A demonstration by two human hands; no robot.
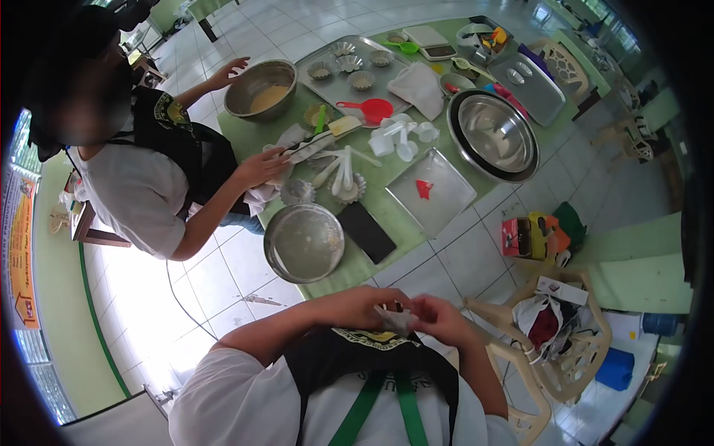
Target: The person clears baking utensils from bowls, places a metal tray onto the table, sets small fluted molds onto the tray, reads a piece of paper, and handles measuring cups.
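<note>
Close to my apron, my left hand (364,306) and my right hand (444,320) meet, fingers closed around a small pale grey piece (399,320). Whether it is cloth or a small tin, I cannot tell. Nearest on the table are a round metal pan (303,243) with pale residue inside, a dark phone (367,232) and a square metal pan (439,204). A red scrap (424,189) lies in the square pan.
Across the green table (405,249), a co-worker has one hand near a mixing bowl (279,68), the other by a spatula (342,126). A tray (309,63) carries fluted tins. Large bowls (497,134) stand right; a loaded plastic chair (587,357) is beside me.
</note>
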